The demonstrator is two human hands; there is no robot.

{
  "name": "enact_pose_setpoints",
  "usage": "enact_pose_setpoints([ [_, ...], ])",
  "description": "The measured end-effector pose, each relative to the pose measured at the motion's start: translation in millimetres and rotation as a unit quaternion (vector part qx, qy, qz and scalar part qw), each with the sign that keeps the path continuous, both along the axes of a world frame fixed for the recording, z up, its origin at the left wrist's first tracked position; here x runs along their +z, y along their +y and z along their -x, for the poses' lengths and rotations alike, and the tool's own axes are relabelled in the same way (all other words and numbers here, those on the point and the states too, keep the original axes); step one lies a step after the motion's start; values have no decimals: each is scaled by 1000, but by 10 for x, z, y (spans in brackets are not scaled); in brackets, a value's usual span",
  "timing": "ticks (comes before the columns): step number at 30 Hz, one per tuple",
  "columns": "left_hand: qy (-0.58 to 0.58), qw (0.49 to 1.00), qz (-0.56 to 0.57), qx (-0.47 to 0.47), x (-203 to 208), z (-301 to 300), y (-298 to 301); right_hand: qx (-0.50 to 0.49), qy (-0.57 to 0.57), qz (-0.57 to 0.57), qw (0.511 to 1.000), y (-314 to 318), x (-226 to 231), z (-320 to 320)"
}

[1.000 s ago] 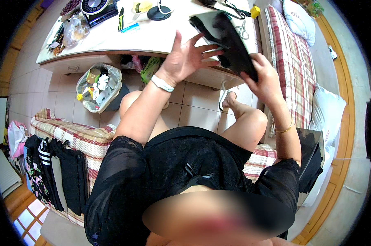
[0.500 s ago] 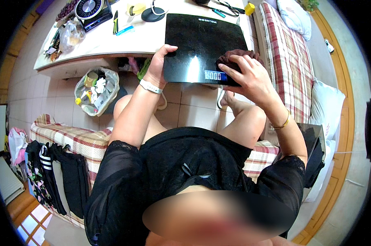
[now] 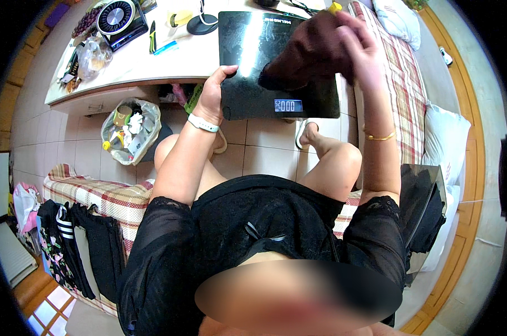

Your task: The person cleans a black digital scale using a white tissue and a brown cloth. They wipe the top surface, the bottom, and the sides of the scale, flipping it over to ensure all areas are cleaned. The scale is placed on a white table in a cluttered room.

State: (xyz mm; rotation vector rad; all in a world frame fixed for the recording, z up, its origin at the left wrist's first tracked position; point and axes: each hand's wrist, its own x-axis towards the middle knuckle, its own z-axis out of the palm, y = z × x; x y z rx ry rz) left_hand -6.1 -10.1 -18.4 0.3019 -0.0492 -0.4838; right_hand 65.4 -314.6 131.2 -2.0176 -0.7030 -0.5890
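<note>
A black glass-topped digital scale point(image 3: 243, 92) juts over the near edge of the table, its small display point(image 3: 287, 106) lit close to the near edge. My left hand point(image 3: 212, 92) grips the scale's left edge, thumb on top and fingers hidden beneath. Over the scale's right part, my right hand point(image 3: 362, 47) is closed on a dark brown cloth point(image 3: 315, 53), which hangs down to the left, its tip at the glass. Motion smears the right hand a little. The cloth covers part of the scale's upper right.
On the white table point(image 3: 178, 59) are a round-dialled black device point(image 3: 116, 18), a knife point(image 3: 152, 37), a plastic bag point(image 3: 94, 59) and a black round stand point(image 3: 202, 24). A lined bin point(image 3: 131, 131) stands below. A plaid-covered sofa point(image 3: 396, 84) runs along the right.
My right hand has lifted and moved toward the far right with the cloth, which now hangs open; the display is uncovered. The scale has shifted and tilted slightly in my left hand.
</note>
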Motion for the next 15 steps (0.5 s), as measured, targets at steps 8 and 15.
enact_pose_setpoints([
  [8, -3, 995, -97, 35, 31, 90, -30, -72, -118, 214, 967, 430, -792, 96],
  [15, -24, 985, -158, 63, -52, 53, -160, 92, -133, 173, 972, 1078, -546, -9],
])
